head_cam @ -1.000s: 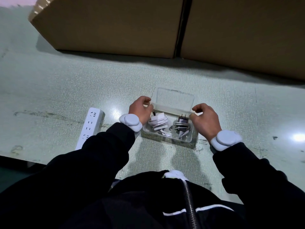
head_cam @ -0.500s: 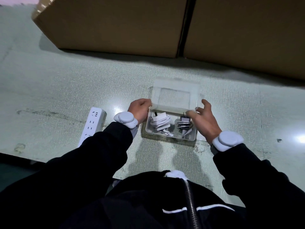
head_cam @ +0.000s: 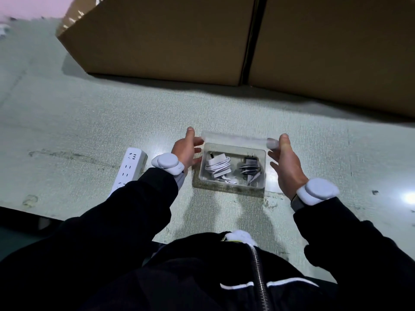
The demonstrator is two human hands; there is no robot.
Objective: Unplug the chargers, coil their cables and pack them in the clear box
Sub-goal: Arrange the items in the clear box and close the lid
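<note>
the clear box point(head_cam: 232, 186) sits near the front edge of the bench point(head_cam: 89, 122), a little right of the power strip point(head_cam: 129, 170) that lies at the front left. inside it the white charger point(head_cam: 219, 166) with its coiled cable fills the left half and the grey charger point(head_cam: 249, 168) with its coil fills the right half, so packing looks done and the step in hand is most likely closing the lid point(head_cam: 235, 138).

the lid stands up along the far edge of the box, blurred. the left hand point(head_cam: 186, 149) flanks its left end and the right hand point(head_cam: 284, 160) its right end, fingers spread and mostly straight; neither clearly grips anything, though the fingertips seem to touch or nearly touch the lid's ends, and i cannot tell which.

to do it well, bring the lid down evenly with both hands so it doesn't twist. the grey charger's prongs point up, and the cable ends near the front wall may catch the rim, so tuck them in first. press at both front corners until it seats.

cardboard boxes point(head_cam: 224, 37) stand along the far edge.
</note>
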